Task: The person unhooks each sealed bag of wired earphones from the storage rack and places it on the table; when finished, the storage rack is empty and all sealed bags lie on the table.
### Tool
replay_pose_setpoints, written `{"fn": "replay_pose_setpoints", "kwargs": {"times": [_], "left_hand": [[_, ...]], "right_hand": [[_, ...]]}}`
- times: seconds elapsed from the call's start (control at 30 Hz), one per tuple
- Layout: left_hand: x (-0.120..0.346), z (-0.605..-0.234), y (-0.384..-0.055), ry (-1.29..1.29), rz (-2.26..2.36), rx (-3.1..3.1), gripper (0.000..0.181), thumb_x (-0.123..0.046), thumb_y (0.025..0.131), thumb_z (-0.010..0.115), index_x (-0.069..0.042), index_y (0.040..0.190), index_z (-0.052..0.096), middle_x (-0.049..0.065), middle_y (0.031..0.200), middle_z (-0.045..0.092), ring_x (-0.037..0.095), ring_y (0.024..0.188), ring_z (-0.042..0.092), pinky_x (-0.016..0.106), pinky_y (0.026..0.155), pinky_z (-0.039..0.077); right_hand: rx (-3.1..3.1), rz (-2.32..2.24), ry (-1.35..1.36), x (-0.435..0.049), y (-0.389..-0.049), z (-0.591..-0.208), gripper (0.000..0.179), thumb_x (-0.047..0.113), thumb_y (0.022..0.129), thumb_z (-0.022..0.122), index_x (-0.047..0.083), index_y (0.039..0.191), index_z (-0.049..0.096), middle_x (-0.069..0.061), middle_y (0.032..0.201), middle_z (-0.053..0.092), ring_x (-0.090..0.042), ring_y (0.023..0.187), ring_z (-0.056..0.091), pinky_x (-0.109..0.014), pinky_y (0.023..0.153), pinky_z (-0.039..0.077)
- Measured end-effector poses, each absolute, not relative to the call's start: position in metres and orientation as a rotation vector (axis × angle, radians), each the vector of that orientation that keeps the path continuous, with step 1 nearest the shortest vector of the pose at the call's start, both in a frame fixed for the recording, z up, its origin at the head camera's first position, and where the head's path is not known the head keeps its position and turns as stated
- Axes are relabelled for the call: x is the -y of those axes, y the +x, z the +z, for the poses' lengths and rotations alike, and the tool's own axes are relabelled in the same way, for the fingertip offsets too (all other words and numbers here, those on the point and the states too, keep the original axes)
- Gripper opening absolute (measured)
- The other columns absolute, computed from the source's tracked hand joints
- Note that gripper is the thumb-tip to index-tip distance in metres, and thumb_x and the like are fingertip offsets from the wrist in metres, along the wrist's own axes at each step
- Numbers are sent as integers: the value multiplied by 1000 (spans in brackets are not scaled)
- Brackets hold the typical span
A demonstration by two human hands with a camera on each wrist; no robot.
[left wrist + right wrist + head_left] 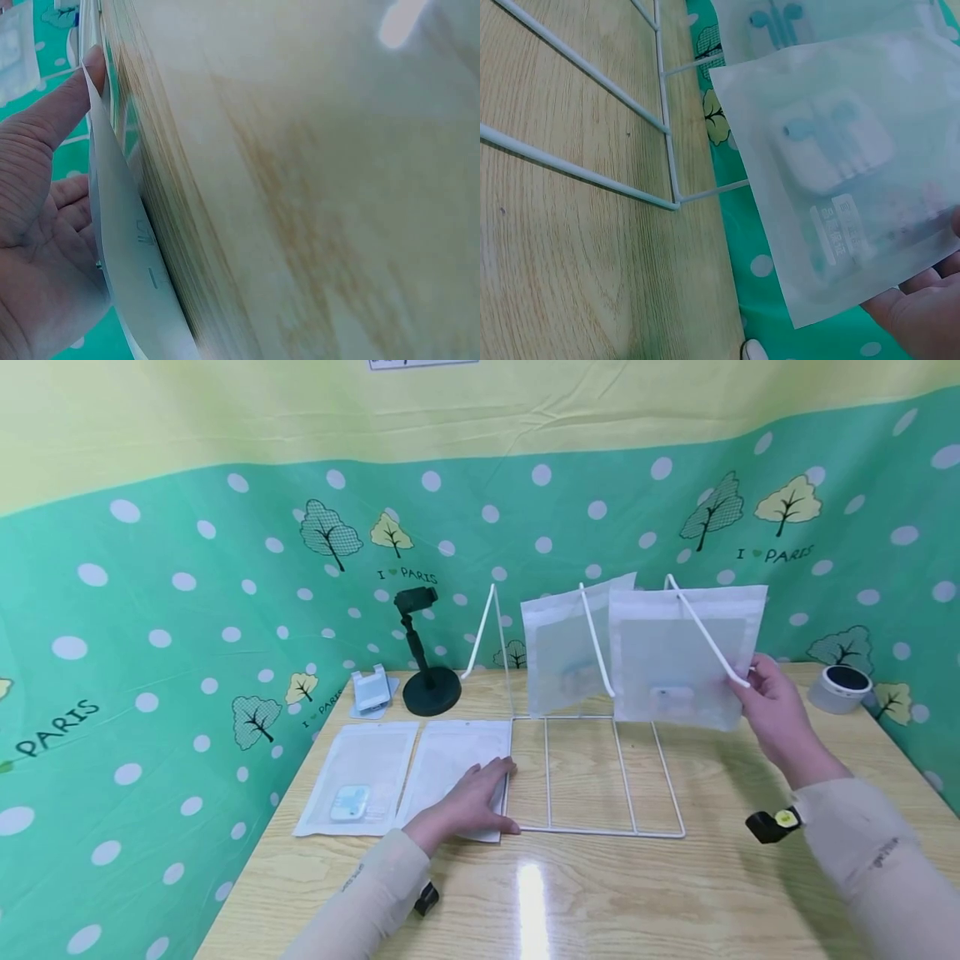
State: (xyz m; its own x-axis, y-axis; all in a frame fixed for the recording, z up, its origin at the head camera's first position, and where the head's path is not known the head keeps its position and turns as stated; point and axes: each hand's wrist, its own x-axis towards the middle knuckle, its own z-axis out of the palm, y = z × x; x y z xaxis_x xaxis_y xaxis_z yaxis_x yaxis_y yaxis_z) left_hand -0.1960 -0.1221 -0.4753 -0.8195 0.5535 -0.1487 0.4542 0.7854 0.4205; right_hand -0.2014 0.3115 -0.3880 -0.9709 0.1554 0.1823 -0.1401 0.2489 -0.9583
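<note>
My right hand [780, 714] pinches the right edge of a frosted zip pouch [675, 643] at the right prong of a white wire rack [588, 833]. White wired earphones [832, 142] show through that pouch in the right wrist view. Behind it, another pouch [558, 627] hangs at the middle prong. My left hand [472, 797] rests with spread fingers on a flat pouch [442, 760] and the rack's left side. From the left wrist view, the pouch's edge runs along the palm and thumb [64, 109]. Farther left lies one more pouch [375, 756] with a white item inside.
A black stand [431, 689] and a small light-coloured holder [371, 691] stand at the back left. At the back right is a white round device with a dark top [840, 687]. The rack's left prong [480, 631] juts forward without a pouch. A patterned cloth hangs behind the table.
</note>
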Motion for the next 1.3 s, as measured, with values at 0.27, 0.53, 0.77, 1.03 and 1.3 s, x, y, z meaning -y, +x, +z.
{"fn": "replay_pose_setpoints", "kwargs": {"times": [0.27, 0.53, 0.77, 1.03, 1.3], "left_hand": [[123, -476, -196, 798, 545, -2712, 99, -48, 71, 84, -11, 149, 35, 9, 155, 34, 24, 145, 25, 45, 119, 15], [123, -478, -196, 797, 548, -2706, 98, -49, 71, 83, -11, 148, 37, 9, 156, 33, 23, 145, 25, 45, 120, 14], [123, -476, -196, 794, 546, -2708, 97, -48, 72, 84, -11, 148, 37, 9, 156, 33, 23, 145, 25, 45, 120, 14], [124, -477, -196, 807, 536, -2721, 98, -49, 72, 83, -10, 149, 36, 9, 156, 33, 25, 145, 25, 46, 119, 14], [123, -478, -196, 793, 538, -2713, 97, -50, 72, 82, -11, 148, 37, 7, 156, 33, 24, 145, 24, 46, 119, 14]], "right_hand": [[2332, 1803, 28, -314, -189, -386, 10, 25, 103, 46, 19, 110, 48, 9, 115, 50, -4, 100, 47, -10, 74, 44], [2342, 1871, 77, -317, -173, -391, 38, 31, 103, 44, 25, 140, 42, -5, 144, 37, -15, 128, 42, -17, 88, 49], [2203, 1999, 221, -320, -159, -395, 44, 22, 104, 45, 20, 147, 38, -2, 144, 38, -5, 122, 44, -9, 79, 47], [2227, 1963, 246, -325, -143, -394, 32, 17, 104, 45, 17, 135, 46, 14, 131, 49, 6, 107, 51, -6, 76, 47], [2233, 1989, 275, -330, -129, -396, 38, 14, 104, 45, 16, 141, 42, 17, 126, 54, 7, 107, 54, -9, 77, 48]]}}
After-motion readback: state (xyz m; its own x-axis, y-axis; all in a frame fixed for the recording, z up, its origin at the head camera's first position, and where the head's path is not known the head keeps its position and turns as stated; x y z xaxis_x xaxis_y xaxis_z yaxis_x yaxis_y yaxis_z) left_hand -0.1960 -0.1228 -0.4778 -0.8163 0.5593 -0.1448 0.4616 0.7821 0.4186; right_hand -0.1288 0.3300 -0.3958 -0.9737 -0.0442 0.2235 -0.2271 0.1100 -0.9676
